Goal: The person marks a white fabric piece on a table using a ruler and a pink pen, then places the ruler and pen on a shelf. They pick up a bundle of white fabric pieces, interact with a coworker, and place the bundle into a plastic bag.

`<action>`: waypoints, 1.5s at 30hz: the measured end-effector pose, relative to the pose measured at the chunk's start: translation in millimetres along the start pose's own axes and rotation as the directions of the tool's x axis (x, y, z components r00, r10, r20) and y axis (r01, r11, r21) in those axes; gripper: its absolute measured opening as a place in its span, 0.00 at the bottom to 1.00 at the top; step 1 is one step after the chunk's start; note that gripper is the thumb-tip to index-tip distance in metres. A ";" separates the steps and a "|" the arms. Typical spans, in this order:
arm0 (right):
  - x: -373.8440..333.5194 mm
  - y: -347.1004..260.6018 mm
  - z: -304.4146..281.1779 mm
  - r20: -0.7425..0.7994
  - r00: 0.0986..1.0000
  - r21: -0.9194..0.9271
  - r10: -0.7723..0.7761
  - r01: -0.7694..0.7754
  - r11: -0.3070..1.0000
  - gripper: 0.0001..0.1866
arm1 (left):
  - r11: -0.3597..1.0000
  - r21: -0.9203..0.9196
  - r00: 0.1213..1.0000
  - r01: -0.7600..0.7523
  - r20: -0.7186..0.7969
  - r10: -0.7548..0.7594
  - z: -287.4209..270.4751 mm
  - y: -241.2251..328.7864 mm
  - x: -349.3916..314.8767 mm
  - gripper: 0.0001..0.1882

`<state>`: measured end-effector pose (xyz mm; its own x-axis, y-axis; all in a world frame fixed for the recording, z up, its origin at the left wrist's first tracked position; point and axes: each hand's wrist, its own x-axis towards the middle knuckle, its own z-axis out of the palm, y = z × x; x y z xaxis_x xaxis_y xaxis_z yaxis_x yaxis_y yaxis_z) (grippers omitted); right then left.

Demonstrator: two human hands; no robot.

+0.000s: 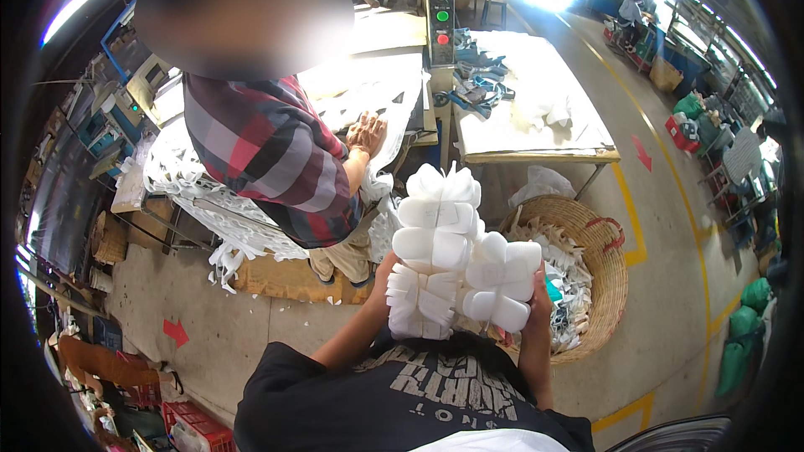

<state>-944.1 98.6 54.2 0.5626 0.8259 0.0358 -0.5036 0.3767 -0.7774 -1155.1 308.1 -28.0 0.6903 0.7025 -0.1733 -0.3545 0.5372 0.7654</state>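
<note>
Several bundles of white, rounded, foam-like pads [435, 247] are held together in front of my chest. The pads are stacked in layers, and thin bands seem to run around some bundles. My left hand [386, 278] grips the pile from its left side, with most fingers hidden behind the pads. On the right side, my right hand [542, 297] is closed against the shorter part of the pile, and its fingers are partly visible.
A wicker basket [615, 264] of scraps stands just beyond my right hand. A co-worker in a plaid shirt [268, 155] rests a hand on white sheet material [398, 121] at a machine with green and red buttons [442, 17]. A table [536, 153] holds blue cut pieces [481, 88].
</note>
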 end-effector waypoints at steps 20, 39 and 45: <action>-2.2 -8.6 12.6 -0.035 0.999 -0.002 0.040 -0.040 0.999 0.32 | 0.985 0.151 0.995 -0.089 0.059 0.081 11.7 14.5 -14.1 0.21; 1.2 5.4 -23.2 0.047 0.967 0.079 0.249 -0.252 0.964 0.34 | 0.998 0.062 1.000 -0.020 0.019 0.019 47.9 50.8 -19.6 0.21; 11.3 7.9 -17.2 -0.037 0.988 0.006 0.149 -0.148 0.989 0.31 | 0.996 0.087 1.000 0.024 -0.003 -0.024 54.1 63.0 -4.4 0.21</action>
<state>-930.5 103.6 37.7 0.5055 0.8566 -0.1035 -0.5853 0.2524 -0.7705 -1146.3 313.6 54.6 0.6964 0.6911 -0.1934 -0.2814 0.5109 0.8122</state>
